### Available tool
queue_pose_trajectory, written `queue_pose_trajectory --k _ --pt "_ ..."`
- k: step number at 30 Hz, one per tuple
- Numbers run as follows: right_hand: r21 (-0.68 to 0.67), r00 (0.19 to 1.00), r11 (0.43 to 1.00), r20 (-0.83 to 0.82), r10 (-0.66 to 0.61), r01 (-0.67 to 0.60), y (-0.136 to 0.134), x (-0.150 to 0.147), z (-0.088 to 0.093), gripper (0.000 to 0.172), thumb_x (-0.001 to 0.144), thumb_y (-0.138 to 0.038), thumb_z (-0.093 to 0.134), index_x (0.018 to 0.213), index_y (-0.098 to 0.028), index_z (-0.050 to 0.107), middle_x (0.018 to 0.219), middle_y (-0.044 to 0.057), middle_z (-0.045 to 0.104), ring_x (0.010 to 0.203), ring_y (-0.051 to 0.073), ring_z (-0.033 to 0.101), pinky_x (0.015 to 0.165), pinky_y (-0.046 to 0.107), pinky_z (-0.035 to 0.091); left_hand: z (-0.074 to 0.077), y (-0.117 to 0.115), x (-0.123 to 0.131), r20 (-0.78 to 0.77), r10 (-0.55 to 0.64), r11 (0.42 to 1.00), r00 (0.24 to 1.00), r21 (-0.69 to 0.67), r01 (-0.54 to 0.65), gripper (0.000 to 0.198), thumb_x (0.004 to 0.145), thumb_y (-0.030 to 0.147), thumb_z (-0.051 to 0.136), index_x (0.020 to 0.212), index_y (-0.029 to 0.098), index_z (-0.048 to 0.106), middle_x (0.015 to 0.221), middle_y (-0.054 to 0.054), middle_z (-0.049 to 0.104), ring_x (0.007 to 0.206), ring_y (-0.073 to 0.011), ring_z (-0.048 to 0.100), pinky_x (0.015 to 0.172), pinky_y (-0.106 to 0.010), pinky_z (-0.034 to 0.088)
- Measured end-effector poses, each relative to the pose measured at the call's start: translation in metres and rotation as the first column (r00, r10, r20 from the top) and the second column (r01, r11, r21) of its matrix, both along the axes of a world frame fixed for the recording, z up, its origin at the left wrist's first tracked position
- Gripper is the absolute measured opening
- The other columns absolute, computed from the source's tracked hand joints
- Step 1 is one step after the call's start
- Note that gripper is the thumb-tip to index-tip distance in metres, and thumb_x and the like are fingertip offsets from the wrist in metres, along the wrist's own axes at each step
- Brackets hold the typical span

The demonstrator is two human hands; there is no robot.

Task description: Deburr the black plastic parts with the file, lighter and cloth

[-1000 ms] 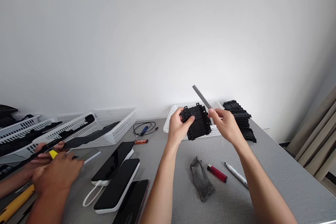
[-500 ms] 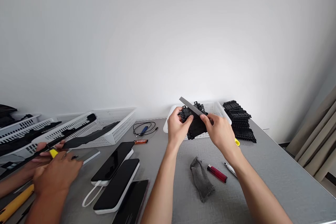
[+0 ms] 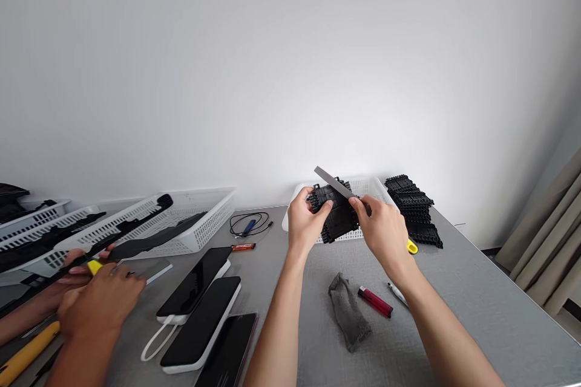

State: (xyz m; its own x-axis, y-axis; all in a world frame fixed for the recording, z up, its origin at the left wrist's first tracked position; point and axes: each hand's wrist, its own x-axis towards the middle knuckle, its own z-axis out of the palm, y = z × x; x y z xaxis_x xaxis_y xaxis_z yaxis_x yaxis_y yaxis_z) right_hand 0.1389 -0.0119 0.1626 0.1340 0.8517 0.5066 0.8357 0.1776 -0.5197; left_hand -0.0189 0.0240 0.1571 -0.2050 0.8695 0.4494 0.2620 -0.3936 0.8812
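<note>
My left hand (image 3: 305, 216) is closed on the near-left edge of a black plastic part (image 3: 339, 222), thumb on top. The part is flat, with toothed edges and small tabs, and is held tilted above a white basket. In my right hand (image 3: 384, 227) is a flat grey file (image 3: 333, 182), its blade slanting up to the left across the part's upper edge. Whether the blade touches the part I cannot tell. A yellow handle end (image 3: 411, 246) shows beyond my right wrist, in line with the blade.
Stacked black parts (image 3: 414, 208) lie right of the white basket (image 3: 370, 184). Nearer are a grey cloth (image 3: 349, 314), a red lighter (image 3: 375, 302) and a white pen-like object (image 3: 397, 293). Phones (image 3: 202, 320), a cable (image 3: 249, 224) and a co-worker's hands (image 3: 97, 299) are leftward.
My right hand and the file have shifted slightly right. The black part has tilted a little, showing more of its face. My left hand keeps its hold.
</note>
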Motion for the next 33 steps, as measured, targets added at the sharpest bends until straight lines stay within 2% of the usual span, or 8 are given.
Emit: queue_pose_trajectory --k 5,9,13,21,24,28,33 --pt "0.017 0.999 0.999 -0.014 0.043 -0.043 0.0024 -0.0001 -0.0015 0.044 0.103 -0.052 0.045 0.075 -0.022 0.062 0.059 0.001 0.057 0.054 0.015 0.044 0.056 0.029 0.018 0.0003 -0.0021 0.0003 -0.016 0.008 0.999 1.000 0.035 -0.007 0.027 0.071 0.032 0.072 0.092 0.021 0.059 0.064 0.002 0.065 0.053 -0.0146 0.059 0.052 -0.023 0.042" --pt "0.014 0.999 1.000 -0.053 0.003 -0.002 0.0060 0.0046 -0.0030 0.045 0.103 -0.052 0.044 0.076 -0.022 0.063 0.060 0.002 0.057 0.054 0.015 0.044 0.057 0.029 0.018 0.0005 -0.0026 0.0001 -0.042 0.049 0.999 0.998 0.018 -0.049 0.027 0.072 0.032 0.071 0.093 0.021 0.059 0.062 0.003 0.064 0.051 -0.0150 0.058 0.050 -0.023 0.041" --pt "0.030 0.998 0.999 -0.050 0.046 -0.045 0.0076 0.0054 -0.0049 0.045 0.102 -0.054 0.044 0.076 -0.022 0.062 0.060 0.001 0.057 0.054 0.015 0.043 0.056 0.029 0.019 0.0004 -0.0021 -0.0004 -0.047 0.015 1.000 0.999 0.019 -0.014 0.026 0.073 0.032 0.071 0.093 0.021 0.059 0.066 0.001 0.068 0.055 -0.0157 0.061 0.052 -0.023 0.042" --pt "0.027 0.995 0.998 -0.085 0.056 -0.054 0.0085 0.0036 -0.0053 0.046 0.103 -0.053 0.042 0.074 -0.022 0.060 0.058 0.001 0.055 0.053 0.015 0.041 0.056 0.029 0.019 0.0025 -0.0039 0.0013 -0.037 0.043 0.998 0.998 0.054 -0.041 0.022 0.072 0.029 0.070 0.089 0.021 0.057 0.069 0.002 0.069 0.059 -0.0155 0.062 0.056 -0.023 0.043" --pt "0.022 0.993 0.996 -0.078 0.084 -0.082 0.0077 0.0040 -0.0050 0.045 0.102 -0.054 0.043 0.072 -0.023 0.058 0.058 0.000 0.054 0.053 0.015 0.039 0.056 0.029 0.019 0.0037 -0.0062 0.0025 -0.059 0.056 0.997 0.997 0.057 -0.053 0.022 0.073 0.029 0.070 0.090 0.022 0.057 0.066 0.003 0.066 0.057 -0.0152 0.059 0.055 -0.023 0.041" --pt "0.032 0.993 0.998 -0.104 0.062 -0.059 0.0089 0.0050 -0.0055 0.046 0.103 -0.053 0.042 0.071 -0.023 0.057 0.056 -0.001 0.053 0.052 0.015 0.038 0.056 0.028 0.020 0.0046 -0.0079 0.0026 -0.093 0.118 0.990 0.989 0.093 -0.110 0.020 0.075 0.029 0.069 0.089 0.023 0.056 0.059 0.005 0.061 0.051 -0.0142 0.054 0.053 -0.023 0.037" --pt "0.019 0.983 0.989 -0.104 0.149 -0.147 0.0097 0.0054 -0.0061 0.047 0.102 -0.054 0.042 0.069 -0.023 0.054 0.056 -0.001 0.053 0.052 0.014 0.037 0.055 0.028 0.020 0.0048 -0.0089 0.0022 -0.147 0.155 0.984 0.977 0.107 -0.140 0.019 0.076 0.030 0.069 0.089 0.023 0.056 0.056 0.006 0.057 0.049 -0.0139 0.049 0.052 -0.024 0.034"
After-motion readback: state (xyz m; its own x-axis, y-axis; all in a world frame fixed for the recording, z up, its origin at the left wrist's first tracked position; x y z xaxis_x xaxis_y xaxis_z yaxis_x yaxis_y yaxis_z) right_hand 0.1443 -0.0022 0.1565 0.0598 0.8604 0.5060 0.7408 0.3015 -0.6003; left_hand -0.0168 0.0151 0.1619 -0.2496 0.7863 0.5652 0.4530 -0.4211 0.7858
